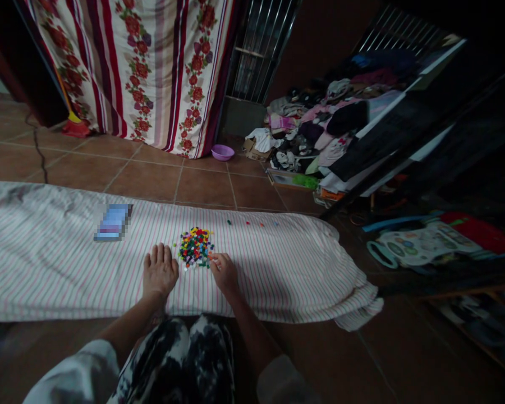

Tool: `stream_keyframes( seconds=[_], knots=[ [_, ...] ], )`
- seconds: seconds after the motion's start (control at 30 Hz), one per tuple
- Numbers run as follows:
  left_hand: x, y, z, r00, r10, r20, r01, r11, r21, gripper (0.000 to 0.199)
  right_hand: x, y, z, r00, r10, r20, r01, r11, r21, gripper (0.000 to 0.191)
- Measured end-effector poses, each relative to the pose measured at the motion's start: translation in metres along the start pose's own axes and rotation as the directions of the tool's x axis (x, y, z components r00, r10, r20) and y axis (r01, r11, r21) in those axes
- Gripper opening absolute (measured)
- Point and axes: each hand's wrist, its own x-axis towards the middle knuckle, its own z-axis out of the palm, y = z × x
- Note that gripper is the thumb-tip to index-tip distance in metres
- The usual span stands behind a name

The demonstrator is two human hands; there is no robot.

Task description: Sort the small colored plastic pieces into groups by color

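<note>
A loose, pale sleeve [86, 362] is worn toward eight o'clock, and a greyish, shadowed one [283, 380] is seen between five and six. Legwear [179, 362] blotched in black and white is worn toward seven o'clock. The left hand [160, 273] and right hand [226, 274] are left uncovered.

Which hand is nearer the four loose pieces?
Right: right hand is this side of the four loose pieces, by the pile; left hand is farther off, left of the pile.

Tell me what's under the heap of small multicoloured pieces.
White cloth with thin stripes shows around the heap and likely continues beneath; anything directly under it is covered.
</note>
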Motion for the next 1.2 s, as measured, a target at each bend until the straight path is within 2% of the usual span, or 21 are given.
stream_keyframes(
  seconds=[0.23, 0.57, 0.93, 1.2],
  knots=[
    [0.0, -0.001, 0.0, 1.0, 0.001, -0.001, -0.001, 1.0, -0.018, 0.056, -0.003, -0.003, 0.002, 0.998, -0.068, -0.013, 0.066, 0.993, -0.095, 0.021],
    [-0.001, -0.001, 0.0, 1.0, 0.012, 0.002, -0.012, 0.999, 0.035, 0.055, -0.003, -0.006, 0.005, 0.998, -0.059, -0.005, 0.057, 0.977, -0.208, 0.023],
    [-0.002, -0.001, 0.002, 1.0, 0.01, -0.016, -0.01, 1.0, 0.013, 0.057, -0.006, -0.011, 0.0, 0.997, -0.045, -0.065, 0.039, 0.996, -0.083, 0.011],
    [-0.002, 0.0, -0.003, 1.0, 0.019, -0.02, -0.02, 1.0, -0.023, 0.057, -0.007, -0.01, -0.002, 0.993, -0.006, -0.12, 0.008, 1.0, 0.02, 0.011]
  ],
)
